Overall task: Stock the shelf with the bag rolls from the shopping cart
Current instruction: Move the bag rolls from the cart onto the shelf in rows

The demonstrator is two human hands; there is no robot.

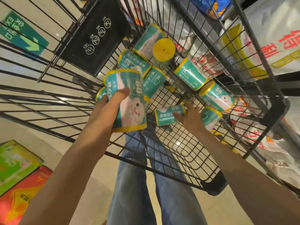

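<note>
Several teal and white bag rolls with yellow ends lie in the black wire shopping cart [183,153]. My left hand [112,101] grips one large bag roll [129,103] and holds it above the cart floor, thumb across its label. My right hand [190,114] is down in the cart with fingers curled round a smaller lying bag roll [167,115]. More rolls lie beyond, such as one on its side [191,73], one standing on end [163,51] and one by the right wall [217,96].
A black child-seat flap [95,34] with warning icons stands at the cart's far end. Shelves with white printed bags [267,46] run along the right. Green and red boxes [17,179] sit on the floor at the lower left. My jeans show below the cart.
</note>
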